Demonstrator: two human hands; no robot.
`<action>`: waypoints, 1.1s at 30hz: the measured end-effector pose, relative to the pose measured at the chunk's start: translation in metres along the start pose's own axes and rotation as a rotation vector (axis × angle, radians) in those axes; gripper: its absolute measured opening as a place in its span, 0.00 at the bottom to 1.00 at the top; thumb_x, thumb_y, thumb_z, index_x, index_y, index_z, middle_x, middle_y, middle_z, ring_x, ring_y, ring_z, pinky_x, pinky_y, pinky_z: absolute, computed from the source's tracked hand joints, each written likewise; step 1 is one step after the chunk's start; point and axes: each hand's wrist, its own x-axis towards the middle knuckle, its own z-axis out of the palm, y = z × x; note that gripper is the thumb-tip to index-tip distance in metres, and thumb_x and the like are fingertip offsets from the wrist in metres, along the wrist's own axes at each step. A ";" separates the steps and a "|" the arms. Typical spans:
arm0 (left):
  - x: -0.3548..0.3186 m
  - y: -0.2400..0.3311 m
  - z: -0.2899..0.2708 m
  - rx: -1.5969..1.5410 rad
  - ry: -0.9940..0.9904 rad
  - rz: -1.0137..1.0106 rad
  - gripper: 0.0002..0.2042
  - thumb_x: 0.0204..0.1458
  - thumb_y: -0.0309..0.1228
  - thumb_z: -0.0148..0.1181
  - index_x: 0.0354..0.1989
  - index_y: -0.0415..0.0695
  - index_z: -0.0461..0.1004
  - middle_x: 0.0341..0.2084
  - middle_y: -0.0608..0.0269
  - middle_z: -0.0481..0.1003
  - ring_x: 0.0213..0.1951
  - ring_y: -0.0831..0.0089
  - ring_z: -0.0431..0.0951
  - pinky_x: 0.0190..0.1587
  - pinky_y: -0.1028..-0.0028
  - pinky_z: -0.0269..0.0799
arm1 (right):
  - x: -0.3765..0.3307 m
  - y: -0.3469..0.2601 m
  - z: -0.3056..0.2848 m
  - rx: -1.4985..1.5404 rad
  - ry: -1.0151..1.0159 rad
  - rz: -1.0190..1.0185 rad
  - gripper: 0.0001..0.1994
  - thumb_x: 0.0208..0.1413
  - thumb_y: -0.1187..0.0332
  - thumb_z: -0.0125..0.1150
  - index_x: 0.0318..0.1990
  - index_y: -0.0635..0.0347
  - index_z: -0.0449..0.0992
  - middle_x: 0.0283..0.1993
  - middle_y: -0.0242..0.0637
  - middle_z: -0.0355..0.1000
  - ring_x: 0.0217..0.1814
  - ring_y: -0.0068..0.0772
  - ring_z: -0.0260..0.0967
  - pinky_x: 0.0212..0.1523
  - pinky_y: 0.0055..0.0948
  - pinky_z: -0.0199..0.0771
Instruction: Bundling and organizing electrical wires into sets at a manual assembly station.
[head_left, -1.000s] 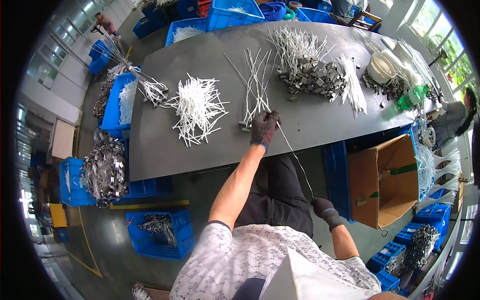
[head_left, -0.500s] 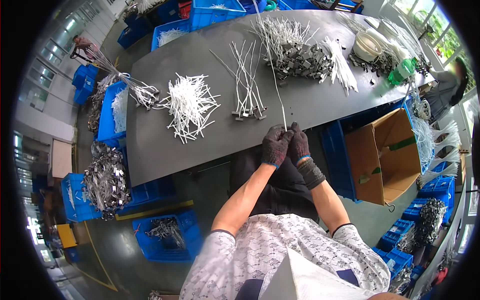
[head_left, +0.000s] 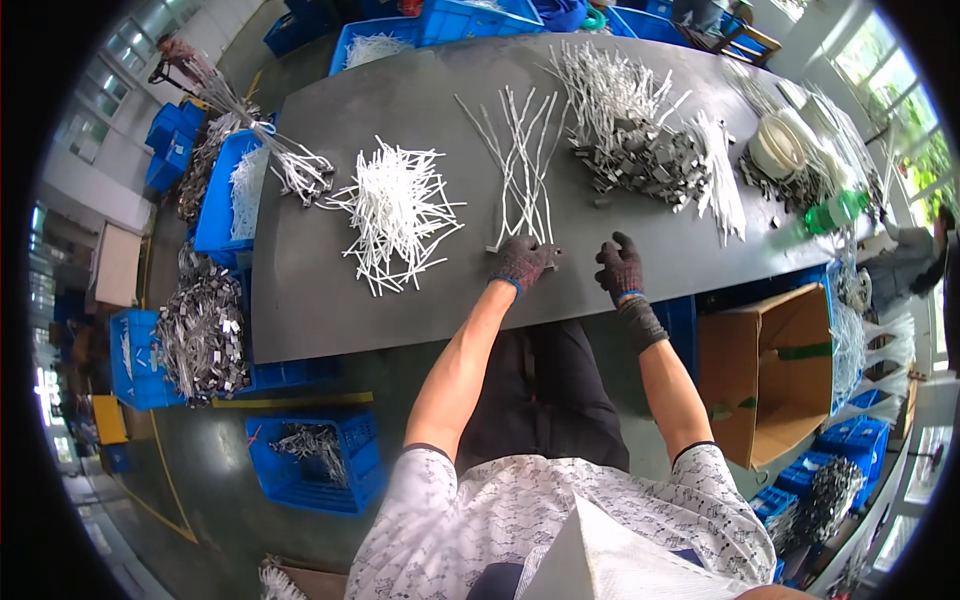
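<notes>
My left hand (head_left: 522,262), in a dark glove, rests on the grey table (head_left: 320,300) with its fingers curled on the near ends of a fanned bundle of long white strips (head_left: 520,160). My right hand (head_left: 620,266), also gloved, is just to the right, fingers spread, holding nothing. A loose heap of shorter white strips (head_left: 398,212) lies to the left of my left hand. Beyond my right hand is a pile of small dark metal parts (head_left: 640,165) with more white strips on it.
An open cardboard box (head_left: 770,370) stands at my right below the table edge. Blue crates (head_left: 310,460) with metal parts sit on the floor at left. A white coil (head_left: 775,150) and a green bottle (head_left: 835,210) lie at the table's right end. Another person (head_left: 905,260) is at far right.
Both hands held one long strip upright near the table edge half a second ago. Now the strip lies with the bundle; my hands have parted, and the right one is empty.
</notes>
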 end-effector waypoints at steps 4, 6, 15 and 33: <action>0.005 -0.014 -0.018 0.220 0.154 0.044 0.16 0.58 0.44 0.57 0.38 0.42 0.75 0.31 0.43 0.78 0.35 0.45 0.79 0.36 0.52 0.72 | 0.089 0.009 0.015 -0.361 0.105 -0.154 0.30 0.61 0.52 0.59 0.66 0.58 0.66 0.36 0.47 0.79 0.22 0.38 0.72 0.26 0.35 0.74; -0.007 -0.011 -0.034 0.198 0.233 0.017 0.15 0.57 0.44 0.58 0.38 0.43 0.75 0.31 0.45 0.78 0.36 0.45 0.80 0.37 0.51 0.72 | 0.130 0.017 0.017 -0.507 0.152 -0.208 0.29 0.60 0.52 0.60 0.64 0.59 0.68 0.37 0.47 0.78 0.26 0.43 0.74 0.29 0.37 0.76; -0.077 -0.125 -0.141 0.744 0.623 -0.404 0.16 0.56 0.43 0.61 0.46 0.46 0.73 0.42 0.47 0.78 0.45 0.47 0.80 0.43 0.50 0.76 | 0.148 0.043 0.018 -0.923 0.170 -0.433 0.16 0.54 0.59 0.60 0.42 0.61 0.81 0.41 0.53 0.79 0.44 0.59 0.77 0.45 0.49 0.77; -0.036 -0.158 -0.150 -0.313 0.293 -0.556 0.05 0.49 0.31 0.65 0.30 0.44 0.78 0.24 0.56 0.80 0.25 0.63 0.81 0.24 0.66 0.76 | -0.162 0.149 -0.166 -1.069 0.142 -0.173 0.06 0.58 0.69 0.59 0.41 0.59 0.75 0.39 0.51 0.79 0.41 0.58 0.79 0.38 0.47 0.79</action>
